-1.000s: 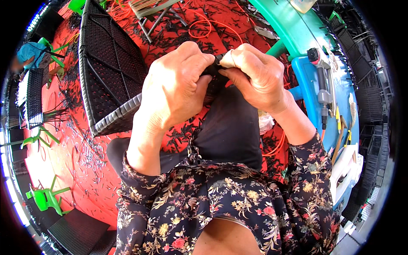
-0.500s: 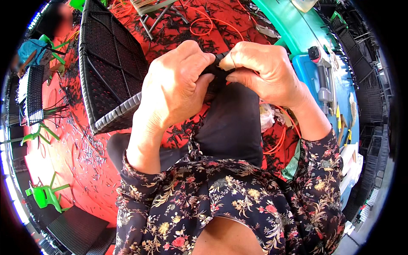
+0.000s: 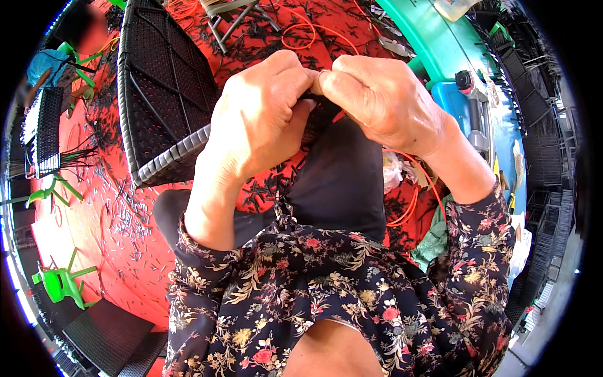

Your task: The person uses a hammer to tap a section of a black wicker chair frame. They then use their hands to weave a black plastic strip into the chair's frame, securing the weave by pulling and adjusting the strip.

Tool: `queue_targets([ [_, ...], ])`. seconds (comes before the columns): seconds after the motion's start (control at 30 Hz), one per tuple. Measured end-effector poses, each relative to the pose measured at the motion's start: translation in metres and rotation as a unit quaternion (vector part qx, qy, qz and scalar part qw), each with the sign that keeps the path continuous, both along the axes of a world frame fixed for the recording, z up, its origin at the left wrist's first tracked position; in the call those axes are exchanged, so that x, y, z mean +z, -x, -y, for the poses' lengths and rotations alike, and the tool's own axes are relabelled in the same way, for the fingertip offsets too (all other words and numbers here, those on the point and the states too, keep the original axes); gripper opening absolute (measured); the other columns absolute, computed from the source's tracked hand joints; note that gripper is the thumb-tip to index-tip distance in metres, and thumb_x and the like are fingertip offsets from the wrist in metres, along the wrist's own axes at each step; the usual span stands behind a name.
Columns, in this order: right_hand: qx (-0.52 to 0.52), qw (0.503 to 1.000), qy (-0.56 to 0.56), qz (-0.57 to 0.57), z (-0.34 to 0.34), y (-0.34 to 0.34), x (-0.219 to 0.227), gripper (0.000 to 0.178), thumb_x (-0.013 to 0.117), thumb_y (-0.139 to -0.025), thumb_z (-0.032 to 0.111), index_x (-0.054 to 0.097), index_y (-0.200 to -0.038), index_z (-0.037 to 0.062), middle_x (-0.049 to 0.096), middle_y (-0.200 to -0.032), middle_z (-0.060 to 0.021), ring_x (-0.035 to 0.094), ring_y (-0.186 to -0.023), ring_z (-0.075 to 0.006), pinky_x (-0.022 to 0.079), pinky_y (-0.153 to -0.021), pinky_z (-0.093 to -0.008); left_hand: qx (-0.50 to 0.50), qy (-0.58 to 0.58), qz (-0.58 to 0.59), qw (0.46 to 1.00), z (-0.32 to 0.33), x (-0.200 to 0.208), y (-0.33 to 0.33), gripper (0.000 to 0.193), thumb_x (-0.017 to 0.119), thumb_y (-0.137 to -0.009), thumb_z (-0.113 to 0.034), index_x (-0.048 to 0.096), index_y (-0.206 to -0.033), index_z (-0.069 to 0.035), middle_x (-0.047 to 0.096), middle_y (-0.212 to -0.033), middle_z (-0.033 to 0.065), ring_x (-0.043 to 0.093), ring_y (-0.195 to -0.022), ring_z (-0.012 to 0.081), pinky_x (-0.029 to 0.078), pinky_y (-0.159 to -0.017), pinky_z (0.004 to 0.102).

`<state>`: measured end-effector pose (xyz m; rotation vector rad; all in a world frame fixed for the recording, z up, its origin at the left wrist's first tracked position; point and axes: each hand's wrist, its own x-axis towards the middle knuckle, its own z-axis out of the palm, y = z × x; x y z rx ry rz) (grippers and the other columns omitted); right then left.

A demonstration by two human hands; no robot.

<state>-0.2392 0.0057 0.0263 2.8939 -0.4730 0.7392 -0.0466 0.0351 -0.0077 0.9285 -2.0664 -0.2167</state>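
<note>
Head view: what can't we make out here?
- Dark piece between the left hand and right hand: fingers cover nearly all of it; its kind is unclear.
- Woven panel: top cut off by the frame edge.
- Tool on the blue table: too small to identify.

woven panel [image 3: 166, 94] left of hands | cordless drill [image 3: 472, 100] on table [image 3: 433, 38] right | small chair [image 3: 59, 283] lower left

No labels, signs or screens show; the nearest thing to a package is a clear plastic container [image 3: 453, 7] at the top edge, on the green table [image 3: 433, 38].
</note>
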Motion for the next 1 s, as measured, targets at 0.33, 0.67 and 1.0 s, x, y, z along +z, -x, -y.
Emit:
queue_targets([
  [0.33, 0.068, 0.996, -0.021, -0.051, 0.012, 0.001, 0.009, 0.010, 0.062, -0.077, 0.005, 0.052, -0.079, 0.0035, 0.046, -0.070, -0.0118, 0.055, -0.064, -0.0320, 0.044, -0.054, -0.0387, -0.014, 0.032, -0.007, 0.999, 0.004, -0.002, -0.002, 0.021, 0.067, -0.064, 0.000, 0.063, -0.084, -0.004, 0.058, -0.077, 0.0120, 0.060, -0.077, 0.0332, 0.050, -0.066, 0.0405],
  [0.67, 0.118, 0.974, -0.156, -0.112, 0.017, -0.012, 0.032, 0.019, 0.065, -0.068, -0.001, 0.046, -0.073, -0.0003, 0.054, -0.070, -0.0139, 0.059, -0.071, -0.0329, 0.046, -0.060, -0.0399, -0.032, -0.047, -0.073, 0.996, -0.009, 0.010, -0.003, 0.018, 0.068, -0.066, 0.006, 0.062, -0.082, 0.000, 0.057, -0.071, 0.0118, 0.059, -0.067, 0.0283, 0.045, -0.059, 0.0335],
  [1.0, 0.079, 0.935, -0.335, -0.089, 0.023, 0.002, 0.028, 0.010, 0.066, -0.074, -0.002, 0.065, -0.084, -0.0023, 0.063, -0.076, -0.0124, 0.063, -0.070, -0.0231, 0.048, -0.064, -0.0321, -0.023, -0.039, -0.043, 0.998, -0.002, -0.005, 0.003, 0.015, 0.066, -0.070, 0.004, 0.064, -0.084, 0.000, 0.058, -0.072, 0.0125, 0.060, -0.068, 0.0286, 0.046, -0.058, 0.0341],
])
